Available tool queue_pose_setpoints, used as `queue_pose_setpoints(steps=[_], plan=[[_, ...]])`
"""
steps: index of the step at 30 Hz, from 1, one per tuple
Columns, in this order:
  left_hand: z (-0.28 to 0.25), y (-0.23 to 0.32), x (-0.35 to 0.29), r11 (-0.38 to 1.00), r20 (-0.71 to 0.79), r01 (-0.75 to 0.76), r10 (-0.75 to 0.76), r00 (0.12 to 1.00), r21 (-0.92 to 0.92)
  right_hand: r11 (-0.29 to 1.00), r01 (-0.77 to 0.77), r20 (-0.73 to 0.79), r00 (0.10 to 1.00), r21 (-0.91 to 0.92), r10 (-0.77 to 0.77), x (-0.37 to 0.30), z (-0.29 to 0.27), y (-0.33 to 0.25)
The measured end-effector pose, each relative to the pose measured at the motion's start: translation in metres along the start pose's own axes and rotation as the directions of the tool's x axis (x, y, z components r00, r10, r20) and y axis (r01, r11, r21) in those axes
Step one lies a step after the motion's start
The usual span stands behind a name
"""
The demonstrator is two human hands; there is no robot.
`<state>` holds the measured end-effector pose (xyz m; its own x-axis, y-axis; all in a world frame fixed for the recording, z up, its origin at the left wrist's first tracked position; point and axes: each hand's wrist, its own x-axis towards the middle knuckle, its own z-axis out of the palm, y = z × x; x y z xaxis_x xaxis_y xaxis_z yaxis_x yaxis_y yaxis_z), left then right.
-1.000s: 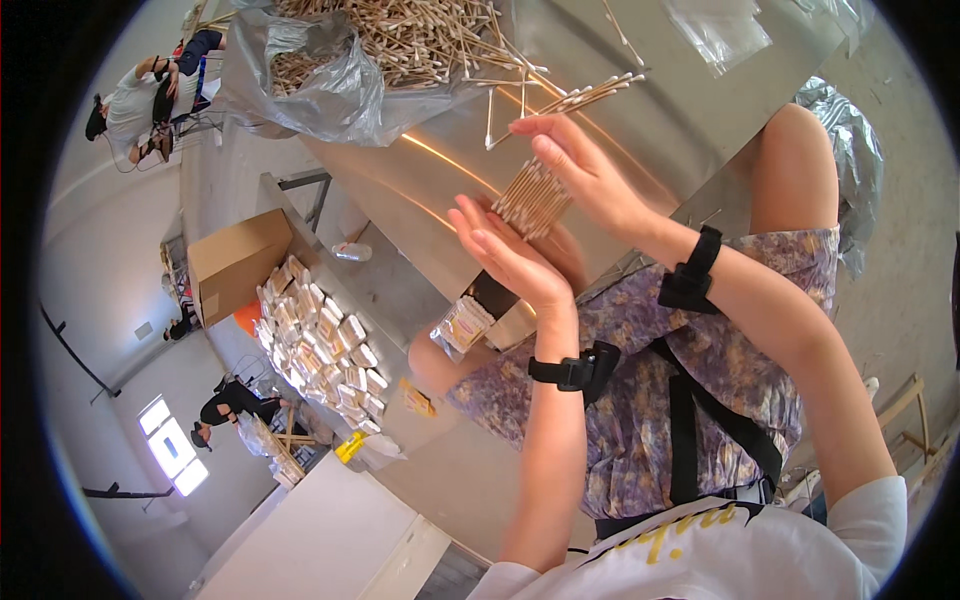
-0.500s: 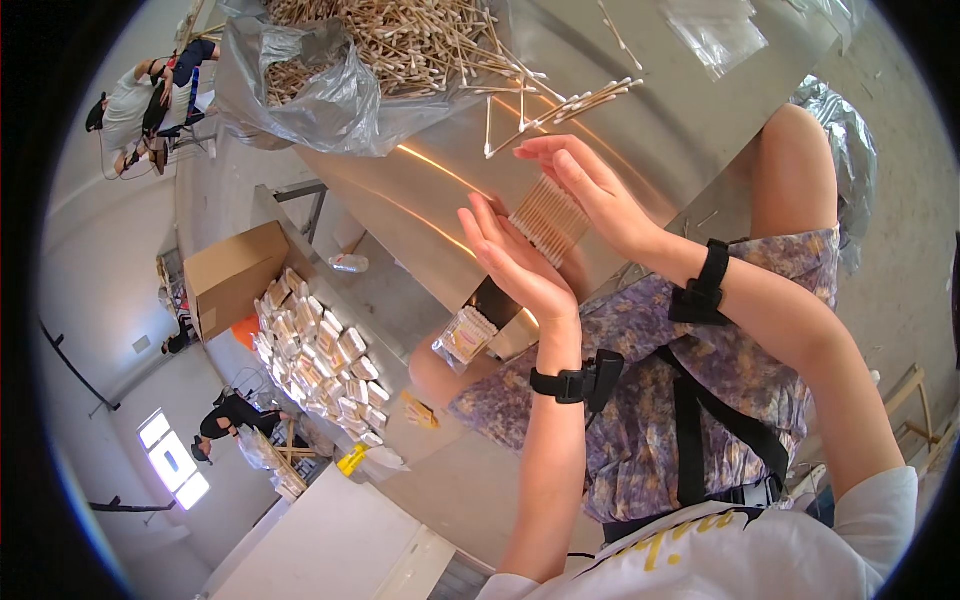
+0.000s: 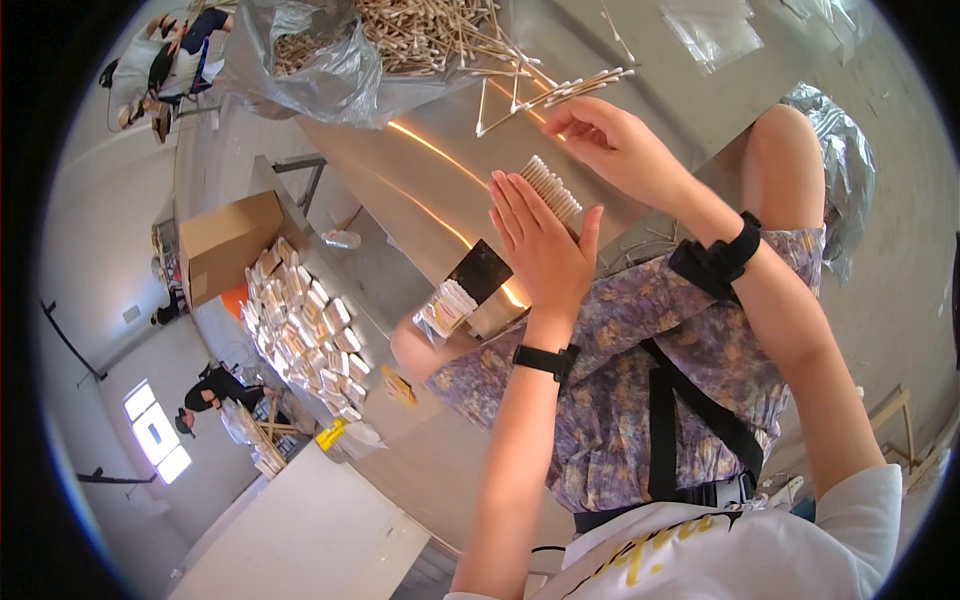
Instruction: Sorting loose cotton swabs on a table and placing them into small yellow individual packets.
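A row of cotton swabs (image 3: 551,187), side by side with white tips up, stands out between the fingers and thumb of my left hand (image 3: 543,240). That hand lies flat over the row's lower part, fingers straight and together, thumb along the other side. To the right and farther away, my right hand (image 3: 622,150) hovers over the metal table with its fingers curled in; whether anything is in them is hidden. Just beyond it lie loose cotton swabs (image 3: 585,88). Farther left a big heap of cotton swabs (image 3: 425,35) fills a clear plastic bag (image 3: 330,85).
A dark block (image 3: 480,270) and a bagged pack of swabs (image 3: 447,308) sit at the near left table edge. Clear plastic bags (image 3: 710,35) lie at the far right. On the left are many packed swabs (image 3: 305,325), a cardboard box (image 3: 232,245) and other people (image 3: 218,388).
My palms were facing each other around the swab row. Now my left hand has turned over it, back up, and my right hand has moved away toward the loose swabs, curling its fingers.
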<state>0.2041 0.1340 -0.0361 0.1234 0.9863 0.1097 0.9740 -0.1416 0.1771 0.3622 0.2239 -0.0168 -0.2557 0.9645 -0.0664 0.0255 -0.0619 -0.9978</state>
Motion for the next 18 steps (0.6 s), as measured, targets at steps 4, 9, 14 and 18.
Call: queue_pose_setpoints(steps=[4, 9, 14, 18], plan=[[0.0, -0.003, 0.0, 1.0, -0.028, -0.007, 0.007, 1.0, 0.009, 0.94, 0.129, 0.2, 0.977, -0.315, -0.067, -0.004, -0.011, 0.001], [0.003, -0.001, 0.001, 1.0, -0.023, 0.014, -0.014, 1.0, -0.002, 0.845, 0.341, 0.318, 0.923, -0.412, -0.217, -0.011, -0.008, 0.013], [0.005, -0.004, 0.0, 1.0, -0.018, 0.029, -0.029, 0.999, -0.005, 0.778, 0.405, 0.334, 0.905, -0.481, -0.265, -0.014, -0.004, 0.016], [0.007, -0.005, -0.001, 1.0, -0.037, 0.014, -0.014, 0.999, 0.005, 0.78, 0.39, 0.327, 0.911, -0.489, -0.25, -0.014, -0.003, 0.018]])
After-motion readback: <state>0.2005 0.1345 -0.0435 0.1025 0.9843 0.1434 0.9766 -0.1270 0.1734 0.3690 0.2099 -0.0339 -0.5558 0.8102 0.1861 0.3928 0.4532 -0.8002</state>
